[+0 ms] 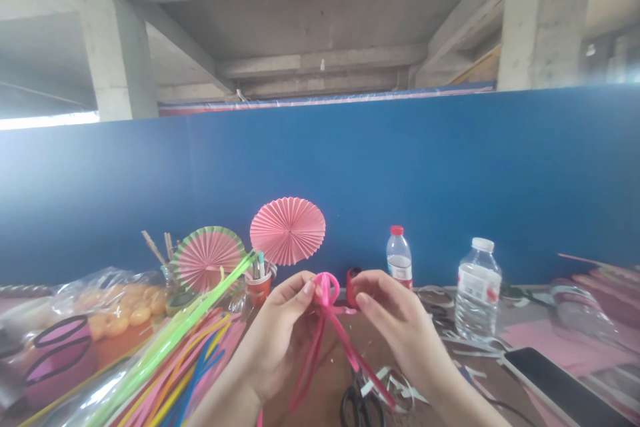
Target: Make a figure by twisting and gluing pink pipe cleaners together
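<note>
My left hand (280, 327) pinches a pink pipe cleaner bow (327, 293) between thumb and fingertips, at the middle of the view. The bow has a round loop on top, and several long pink tails hang below it. Just right of the bow, my right hand (395, 320) is held up with its thumb and bent fingers apart and nothing visible in them. Under the hands, black-handled scissors (361, 407) lie on the brown table (310, 373), partly covered by the pink tails and white scraps.
Bundled colourful pipe cleaners (195, 353) lie at left, near a bag of orange balls (127, 310). Pink paper fans (287, 230) stand behind, by a pen cup (259, 290). At right are a red-capped bottle (399, 257), a white-capped bottle (477, 293) and a phone (565, 387). A blue partition (350, 160) stands behind.
</note>
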{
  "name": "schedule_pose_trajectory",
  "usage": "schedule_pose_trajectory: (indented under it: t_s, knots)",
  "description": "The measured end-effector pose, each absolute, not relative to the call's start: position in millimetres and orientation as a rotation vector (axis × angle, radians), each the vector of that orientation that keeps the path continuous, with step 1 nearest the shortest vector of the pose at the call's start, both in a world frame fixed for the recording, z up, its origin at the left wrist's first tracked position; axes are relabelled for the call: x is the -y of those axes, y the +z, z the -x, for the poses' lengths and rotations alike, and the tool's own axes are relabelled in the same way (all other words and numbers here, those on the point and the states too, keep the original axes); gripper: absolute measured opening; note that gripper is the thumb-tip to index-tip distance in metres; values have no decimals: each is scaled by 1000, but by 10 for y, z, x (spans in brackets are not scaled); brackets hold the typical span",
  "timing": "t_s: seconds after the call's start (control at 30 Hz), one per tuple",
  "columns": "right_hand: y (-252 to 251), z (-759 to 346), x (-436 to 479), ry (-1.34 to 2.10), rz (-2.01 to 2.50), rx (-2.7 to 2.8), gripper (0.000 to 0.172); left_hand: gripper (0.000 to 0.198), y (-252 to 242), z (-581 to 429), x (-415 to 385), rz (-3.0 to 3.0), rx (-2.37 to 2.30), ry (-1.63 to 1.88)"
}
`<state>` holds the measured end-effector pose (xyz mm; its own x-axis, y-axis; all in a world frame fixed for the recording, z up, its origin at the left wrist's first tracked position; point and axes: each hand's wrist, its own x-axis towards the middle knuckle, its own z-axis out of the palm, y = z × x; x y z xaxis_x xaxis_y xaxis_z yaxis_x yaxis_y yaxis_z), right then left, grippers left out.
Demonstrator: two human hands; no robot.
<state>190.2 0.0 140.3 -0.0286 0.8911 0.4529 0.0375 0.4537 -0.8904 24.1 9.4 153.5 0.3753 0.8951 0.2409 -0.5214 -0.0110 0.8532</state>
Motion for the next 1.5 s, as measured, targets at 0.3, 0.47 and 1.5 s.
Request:
schedule_pose_trajectory:
  t_s: [0.3,0.47,1.5]
  knots:
    - [1247,-1767,-11,653,972,1717,15,6,1485,-236,-184,-964,-573,1310]
    - [1245,-1760,-10,484,977,1656,15,13,1460,-263,-186,-1056,-672,1360]
    - [1251,-1846,42,113,967,1752,12,12,1534,-407,-39,-1231,-643,1318]
